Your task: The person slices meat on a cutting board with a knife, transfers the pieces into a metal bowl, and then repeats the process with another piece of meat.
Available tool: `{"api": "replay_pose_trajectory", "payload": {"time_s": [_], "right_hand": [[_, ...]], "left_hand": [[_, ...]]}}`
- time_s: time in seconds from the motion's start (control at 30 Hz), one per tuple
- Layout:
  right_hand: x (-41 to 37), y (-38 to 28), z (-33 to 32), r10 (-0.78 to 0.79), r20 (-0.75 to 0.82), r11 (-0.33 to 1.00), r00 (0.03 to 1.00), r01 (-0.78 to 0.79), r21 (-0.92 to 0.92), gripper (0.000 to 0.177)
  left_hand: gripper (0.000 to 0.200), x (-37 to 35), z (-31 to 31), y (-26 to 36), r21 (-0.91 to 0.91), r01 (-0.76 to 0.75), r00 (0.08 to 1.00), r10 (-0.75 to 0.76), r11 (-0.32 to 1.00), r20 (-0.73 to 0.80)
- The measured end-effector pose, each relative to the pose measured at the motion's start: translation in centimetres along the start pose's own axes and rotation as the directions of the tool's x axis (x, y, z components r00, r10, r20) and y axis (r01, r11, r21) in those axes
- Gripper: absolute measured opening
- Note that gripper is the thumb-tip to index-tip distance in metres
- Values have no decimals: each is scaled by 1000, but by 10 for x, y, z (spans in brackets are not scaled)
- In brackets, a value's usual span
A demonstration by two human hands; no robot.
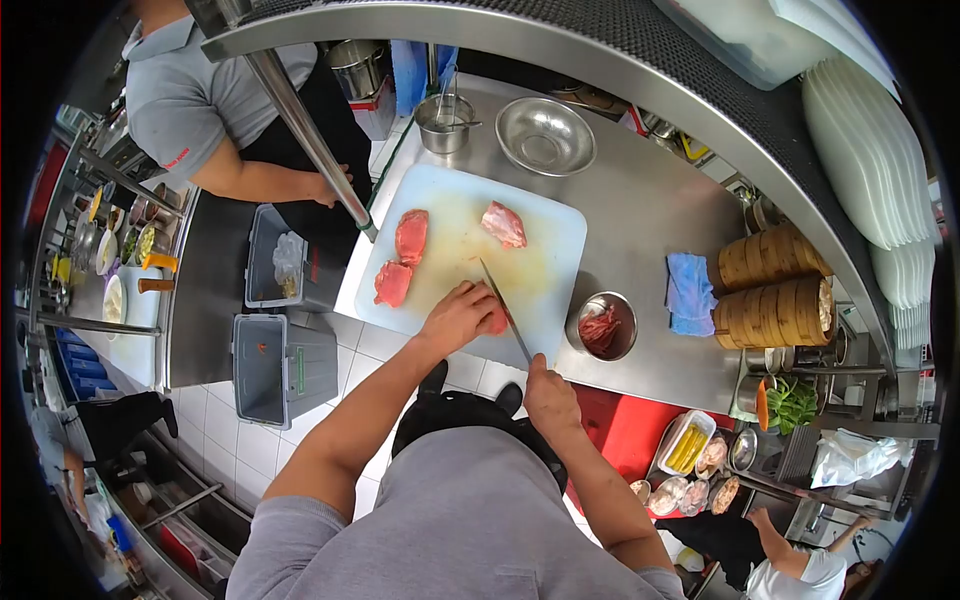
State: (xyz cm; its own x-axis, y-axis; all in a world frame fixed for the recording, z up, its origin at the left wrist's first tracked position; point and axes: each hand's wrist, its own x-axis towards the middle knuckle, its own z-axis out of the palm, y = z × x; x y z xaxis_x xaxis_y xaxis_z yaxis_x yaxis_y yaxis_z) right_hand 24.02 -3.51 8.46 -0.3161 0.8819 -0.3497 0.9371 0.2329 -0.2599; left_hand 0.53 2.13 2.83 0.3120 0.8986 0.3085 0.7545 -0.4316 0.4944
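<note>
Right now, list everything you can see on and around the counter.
cutting board: 1, white, on steel counter
loose meat pieces: 3, red, board's far half
held meat: 1, red, board's near edge, under left hand
knife: 1, steel blade, across held meat
small bowl: 1, steel, holds meat strips, right of board
large bowl: 1, steel, empty, beyond board
pot: 1, steel, beside large bowl
cloth: 1, blue, right of small bowl
bamboo steamers: 2 stacks, tan, counter's right end
plates: 1 stack, white, upper right
bins: 2, grey, floor left of counter
co-worker: 1, grey shirt, top left
left hand: fingers curled on held meat
right hand: fingers closed round knife handle
</note>
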Motion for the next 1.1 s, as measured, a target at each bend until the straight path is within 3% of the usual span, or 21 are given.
{"api": "replay_pose_trajectory", "payload": {"time_s": [0.17,0.4,0.6,0.67,0.7,0.93,1.1], "right_hand": [[-7,-24,-11,70,10,996,998,-69,-51,18],[-47,-10,-38,111,180,993,977,-114,6,23],[-12,-12,6,114,152,992,982,-120,30,19],[8,-20,18,111,72,994,991,-111,2,18],[15,-26,18,111,31,994,993,-110,-6,18],[-17,-24,-18,118,129,992,985,-110,-64,20],[-1,-22,21,128,93,992,987,-129,5,17]], "left_hand": [[21,2,-3,1,-26,69,996,-68,997,63],[32,2,-2,-4,6,36,994,-37,999,105],[39,4,-7,0,20,41,988,-44,999,149],[41,3,-9,1,39,53,984,-59,998,170],[41,1,-10,0,47,59,984,-66,997,167],[43,-2,0,-2,55,34,992,-41,998,123],[32,-5,8,-5,74,4,1000,-6,997,29]]}}
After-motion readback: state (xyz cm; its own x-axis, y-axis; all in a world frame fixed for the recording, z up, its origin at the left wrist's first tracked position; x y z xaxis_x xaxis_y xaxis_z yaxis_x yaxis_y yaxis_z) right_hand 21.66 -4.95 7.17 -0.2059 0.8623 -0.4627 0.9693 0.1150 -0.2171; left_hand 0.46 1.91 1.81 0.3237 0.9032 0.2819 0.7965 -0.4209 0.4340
